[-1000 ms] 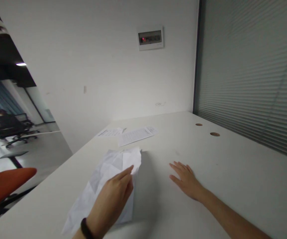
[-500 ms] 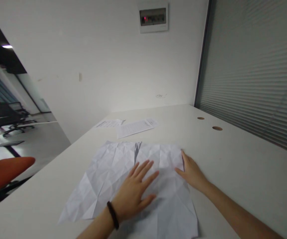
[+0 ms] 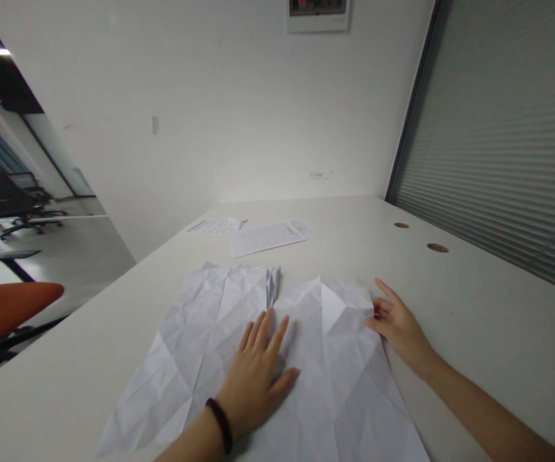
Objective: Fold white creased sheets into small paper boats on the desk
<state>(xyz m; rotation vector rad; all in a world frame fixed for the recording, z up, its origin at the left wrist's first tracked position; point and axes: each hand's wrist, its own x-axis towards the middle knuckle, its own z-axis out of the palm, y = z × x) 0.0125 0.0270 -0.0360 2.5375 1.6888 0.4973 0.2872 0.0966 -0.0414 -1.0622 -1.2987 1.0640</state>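
The left hand (image 3: 258, 378) lies palm down with its fingers spread and nearly straight on the middle of a large creased sheet of paper (image 3: 200, 346), pressing it against the white table (image 3: 474, 301); it grips nothing. A dark band circles that wrist. The right hand (image 3: 397, 324) sits at the sheet's right edge, fingers loosely curled with the tips touching the paper's border; whether it pinches the edge or only rests against it cannot be told.

The sheet lies opened out across the near part of the table, its near edge running out of view at the bottom. It looks mostly unfolded: both halves lie fairly flat, crossed by many fold lines. What seems left is the far middle, just beyond the left hand's fingertips, where a narrow bunch of pleats stands up.

Beyond the sheet, well apart from it, two printed pages (image 3: 267, 237) lie on the table. To the sheet's right the tabletop is bare as far as two round cable holes (image 3: 437, 248) near the window blinds, so there is open room there. To the sheet's left the table edge runs close by, with an orange chair (image 3: 8, 311) below it.
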